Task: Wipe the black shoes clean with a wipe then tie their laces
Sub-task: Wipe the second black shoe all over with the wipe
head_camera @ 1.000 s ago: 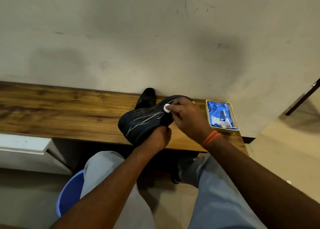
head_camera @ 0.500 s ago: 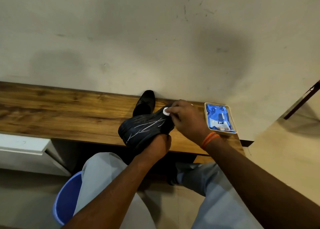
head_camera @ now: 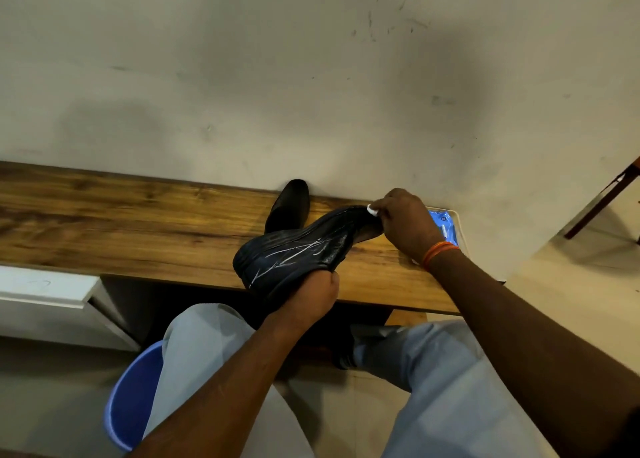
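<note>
Your right hand [head_camera: 407, 223] pinches a small white wipe [head_camera: 372, 210] against the heel end of the black shoe [head_camera: 298, 249], which your left hand [head_camera: 308, 296] grips from below, fingers curled round its near side. You hold the shoe sole-up, tilted over the front edge of the wooden worktop [head_camera: 138, 229], toe toward you. The sole shows pale scratch-like streaks across its ribbed tread. The second black shoe [head_camera: 289, 204] stands just behind, its tip touching the wall [head_camera: 311, 76]. Left of both shoes the worktop runs long and bare. Just right of your right hand, a tray [head_camera: 459, 222] with a blue packet [head_camera: 446, 225] sits near the worktop's right end. A blue tub [head_camera: 131, 398] is on the floor by your left knee.
</note>
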